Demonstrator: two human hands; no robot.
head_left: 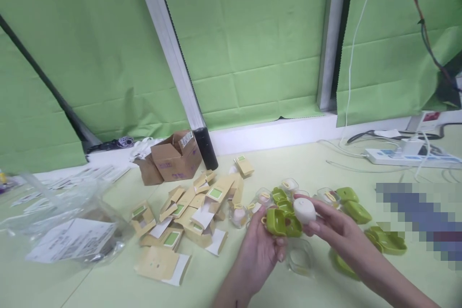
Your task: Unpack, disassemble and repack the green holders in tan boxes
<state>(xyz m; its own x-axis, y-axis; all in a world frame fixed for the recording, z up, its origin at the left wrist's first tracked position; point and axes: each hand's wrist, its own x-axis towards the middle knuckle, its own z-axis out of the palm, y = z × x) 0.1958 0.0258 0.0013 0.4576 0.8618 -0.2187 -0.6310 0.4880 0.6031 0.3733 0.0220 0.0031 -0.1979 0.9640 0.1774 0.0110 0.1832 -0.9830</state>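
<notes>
In the head view, my left hand (260, 243) grips an open green plastic case (276, 222) with a small yellow loop at its side. My right hand (334, 226) pinches a rounded white object (304, 210), just right of the case and apart from the table. Below the hands lies a clear plastic shell (300, 256). Behind them are more green case parts (279, 196) and clear cases with pale contents (238, 215). To the right, several green case halves (388, 240) lie on the table, some partly hidden by my right forearm.
Opened kraft paper packets (173, 238) are heaped to the left. Farther left lies a clear plastic bag (77, 236) with a printed sheet. A cardboard box (175, 163) and a black cylinder (205, 149) stand at the back. A white power strip (382, 156) with cables is at right.
</notes>
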